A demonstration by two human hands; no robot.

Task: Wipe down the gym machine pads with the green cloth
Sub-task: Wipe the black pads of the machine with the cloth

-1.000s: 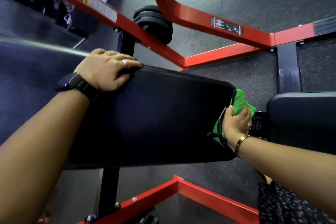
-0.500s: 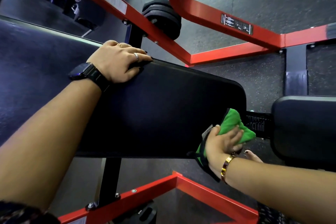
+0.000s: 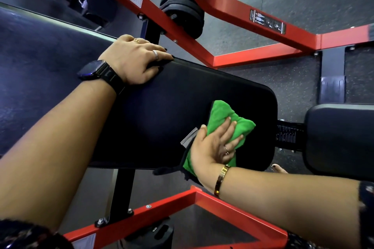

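While the right hand [image 3: 213, 145] lies flat on the green cloth [image 3: 222, 115], its fingers [image 3: 229, 129] are nearly straight and slightly spread, pressing the folded cloth onto the black pad [image 3: 162, 117] near the pad's right end. One cloth corner hangs off the near edge under the wrist, which wears a gold bracelet [image 3: 221, 181]. Up at the pad's far edge rests the left hand [image 3: 131, 60], fingers [image 3: 155, 51] lightly bent along the rim and thumb on the face, with a black watch [image 3: 95, 70] at the wrist. A second pad [image 3: 340, 139] sits to the right, inside the red frame [image 3: 263, 54].
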